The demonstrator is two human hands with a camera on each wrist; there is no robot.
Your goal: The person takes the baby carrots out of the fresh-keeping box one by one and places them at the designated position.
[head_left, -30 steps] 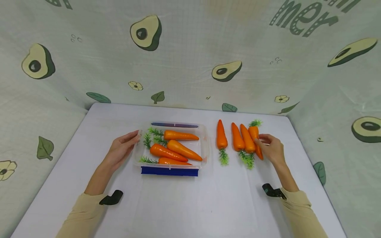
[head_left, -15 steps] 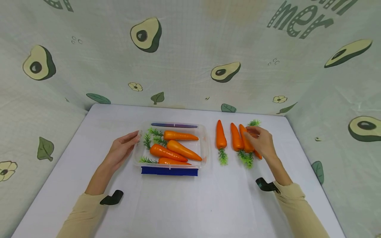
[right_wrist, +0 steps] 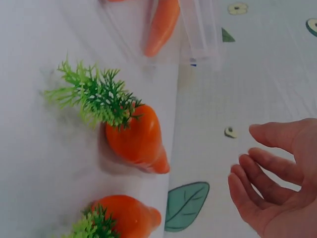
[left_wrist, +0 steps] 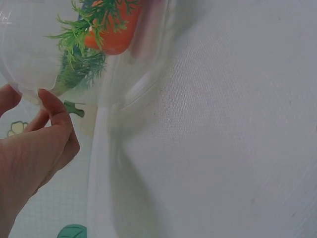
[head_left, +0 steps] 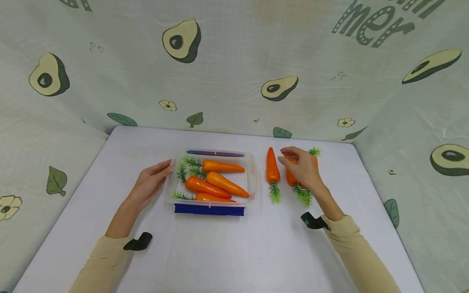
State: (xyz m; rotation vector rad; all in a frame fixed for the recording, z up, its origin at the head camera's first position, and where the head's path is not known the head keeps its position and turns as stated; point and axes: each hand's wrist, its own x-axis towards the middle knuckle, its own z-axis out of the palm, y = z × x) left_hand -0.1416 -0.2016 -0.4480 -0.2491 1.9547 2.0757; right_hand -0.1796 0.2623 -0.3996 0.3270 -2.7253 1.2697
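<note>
Far side of the surface, four carrots look sorted in the box the left hand pinches, loose ones nearer the right edge probably to go, right hand empty, fingers relaxed.

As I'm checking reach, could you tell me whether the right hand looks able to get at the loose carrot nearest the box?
Probably yes: the right hand holds nothing and is near the loose carrot, with nothing visible between them.
</note>
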